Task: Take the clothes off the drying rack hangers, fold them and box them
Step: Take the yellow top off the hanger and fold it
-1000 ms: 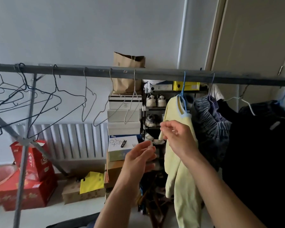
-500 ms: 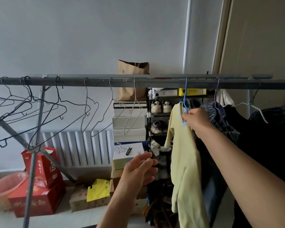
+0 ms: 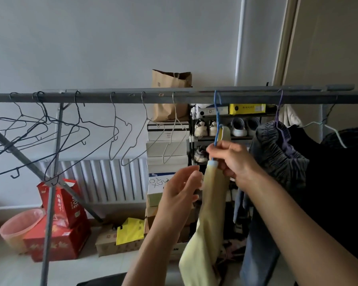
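Note:
A pale yellow garment (image 3: 210, 205) hangs from a blue hanger (image 3: 217, 118) hooked on the grey rack bar (image 3: 112, 98). My right hand (image 3: 232, 159) pinches the garment's top edge and the blue hanger's lower wire. My left hand (image 3: 180, 188) is raised just left of the yellow garment, fingers curled and blurred, touching its side. To the right hang a dark blue-grey gathered garment (image 3: 277, 157) on a purple hanger (image 3: 279, 112) and black clothes (image 3: 339, 193).
Several empty wire hangers (image 3: 81, 129) hang along the bar's left half. Behind stand stacked shoe boxes (image 3: 166, 149), a shoe shelf (image 3: 225, 129) and a brown paper bag (image 3: 171, 93). On the floor are red boxes (image 3: 58, 234), a pink bin (image 3: 17, 228) and a cardboard box (image 3: 110, 242).
My right hand moved down from the hanger's neck to the garment's top edge, pulling it down off the hanger. My left hand rose and came up beside the yellow garment.

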`<state>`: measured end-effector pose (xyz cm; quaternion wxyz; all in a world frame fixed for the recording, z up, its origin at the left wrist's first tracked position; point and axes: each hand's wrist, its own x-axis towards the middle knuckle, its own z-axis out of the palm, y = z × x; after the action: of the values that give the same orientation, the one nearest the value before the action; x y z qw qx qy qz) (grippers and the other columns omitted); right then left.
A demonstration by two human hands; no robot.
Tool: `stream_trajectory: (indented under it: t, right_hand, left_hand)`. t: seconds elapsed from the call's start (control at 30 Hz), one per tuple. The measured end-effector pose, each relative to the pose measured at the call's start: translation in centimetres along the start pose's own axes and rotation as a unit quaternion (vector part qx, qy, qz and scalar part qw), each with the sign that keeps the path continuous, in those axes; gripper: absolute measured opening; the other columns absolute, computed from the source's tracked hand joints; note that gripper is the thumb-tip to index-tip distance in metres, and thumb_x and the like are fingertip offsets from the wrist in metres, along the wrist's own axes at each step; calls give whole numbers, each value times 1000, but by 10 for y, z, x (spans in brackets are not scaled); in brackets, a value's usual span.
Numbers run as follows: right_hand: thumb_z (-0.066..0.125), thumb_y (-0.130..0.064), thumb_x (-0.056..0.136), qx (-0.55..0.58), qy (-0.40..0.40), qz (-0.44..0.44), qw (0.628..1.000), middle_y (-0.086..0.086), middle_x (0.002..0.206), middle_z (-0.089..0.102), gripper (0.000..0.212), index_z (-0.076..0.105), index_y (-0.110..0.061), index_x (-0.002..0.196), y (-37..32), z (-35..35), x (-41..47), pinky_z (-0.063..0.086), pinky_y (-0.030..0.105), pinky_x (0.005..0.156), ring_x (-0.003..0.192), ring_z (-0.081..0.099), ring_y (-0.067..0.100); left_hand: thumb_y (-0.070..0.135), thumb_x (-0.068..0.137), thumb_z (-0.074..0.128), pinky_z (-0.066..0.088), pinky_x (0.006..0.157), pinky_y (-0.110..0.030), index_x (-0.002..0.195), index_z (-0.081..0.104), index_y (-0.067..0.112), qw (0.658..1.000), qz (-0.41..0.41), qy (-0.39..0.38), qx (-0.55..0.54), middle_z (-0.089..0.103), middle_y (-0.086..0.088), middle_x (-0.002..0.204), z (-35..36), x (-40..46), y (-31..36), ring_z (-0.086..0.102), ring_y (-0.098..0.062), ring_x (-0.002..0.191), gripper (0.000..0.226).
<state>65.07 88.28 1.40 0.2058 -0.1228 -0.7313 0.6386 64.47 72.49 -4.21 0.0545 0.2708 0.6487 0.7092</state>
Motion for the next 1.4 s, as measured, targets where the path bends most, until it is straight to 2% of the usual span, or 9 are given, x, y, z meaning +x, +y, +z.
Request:
stream_trajectory:
  t: [0.23,0.4,0.5,0.6,0.73,0.93,1.07,1.27,1.4]
  right_hand:
    - [60,-12,93,-95,-77,12,992,-4,63,62,20,67,6,90,21,13,-32,38,16,50,54,53,4]
    - [52,-2,96,-221,-124,-15,967,-20,53,62,20,65,13,95,23,11,-41,39,8,58,52,54,-13]
    - [48,-3,98,-233,-133,-37,963,-9,63,61,22,69,-8,96,20,10,-49,42,13,67,64,57,3]
    - [50,-5,98,-212,-130,-67,966,2,67,54,23,69,-17,94,16,4,-54,40,23,70,70,51,13]
    - [58,-20,96,-185,-135,-127,965,26,82,57,12,69,-16,93,11,8,-59,42,18,64,73,50,18]
    - [56,-23,96,-200,-102,-245,943,17,79,65,17,69,-21,86,23,30,-56,45,39,66,67,54,28]
    - [56,-20,97,-231,-151,-249,928,-16,63,62,21,65,-25,78,33,52,-61,40,15,58,59,54,-3]
    - [52,-30,98,-168,-165,-205,950,-21,82,67,16,65,-22,95,41,64,-63,48,17,74,80,61,-4]
    - [55,-49,93,-230,-143,-193,943,-15,95,69,25,67,-29,104,51,39,-44,45,20,74,86,62,-6]
  left_hand:
    - [28,99,52,42,78,-16,124,55,35,997,-22,50,58,57,9,129,-33,10,-21,53,-2,111,26]
    - [32,96,56,31,113,-45,143,39,36,984,-43,117,126,35,0,152,-62,15,-34,28,-19,142,50]
    - [38,95,55,22,116,-45,145,37,37,952,-36,147,266,36,3,151,-81,14,-41,26,-20,142,53]
    - [45,94,54,25,111,-45,130,56,36,893,8,179,412,56,9,130,-106,5,-43,39,-19,131,37]
    - [58,87,43,45,73,-39,81,60,31,897,102,114,414,55,13,74,-120,-14,-45,59,-18,77,32]
    - [40,99,47,45,78,-31,105,71,21,915,125,106,368,59,21,87,-115,-38,-39,59,-12,91,31]
    - [51,95,36,44,71,-28,93,68,25,891,191,67,406,61,19,80,-105,-42,-24,57,-8,83,41]
    - [48,98,45,38,55,-29,83,60,29,860,176,116,465,47,20,59,-113,-39,-8,52,-14,62,28]
    - [53,90,44,31,50,-29,70,53,25,893,153,182,383,43,13,49,-154,-36,-1,37,-8,49,36]
